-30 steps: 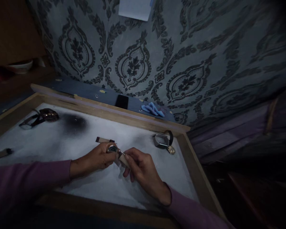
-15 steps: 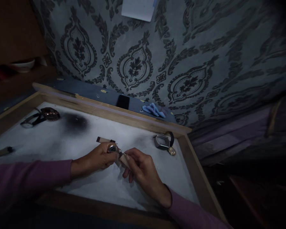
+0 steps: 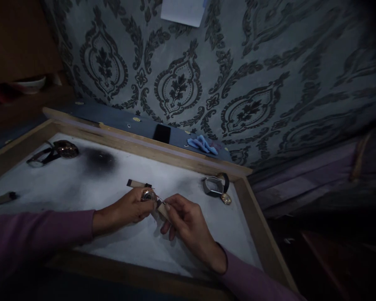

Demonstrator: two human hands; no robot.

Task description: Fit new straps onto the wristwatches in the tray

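Between thumb and fingers, my left hand (image 3: 128, 207) grips a round watch case (image 3: 148, 195) with a shiny rim. Close on its right, my right hand (image 3: 188, 225) pinches a beige watch strap (image 3: 163, 211), whose dark end meets the side of the case. Whether strap and case are joined there is too small to tell. Just behind my left hand, another beige strap piece (image 3: 139, 184) with dark ends lies on the white surface (image 3: 119, 242).
A wooden frame (image 3: 263, 217) borders the white surface. Two dark watches (image 3: 54, 152) lie at the left, near a strap (image 3: 1, 200). More watches (image 3: 213, 186) sit at the right. Beyond the far edge are a black phone (image 3: 161, 133) and a blue cloth (image 3: 202, 144).
The watch case and strap have shifted only slightly in my fingers. Both hands keep nearly the same place and hold.
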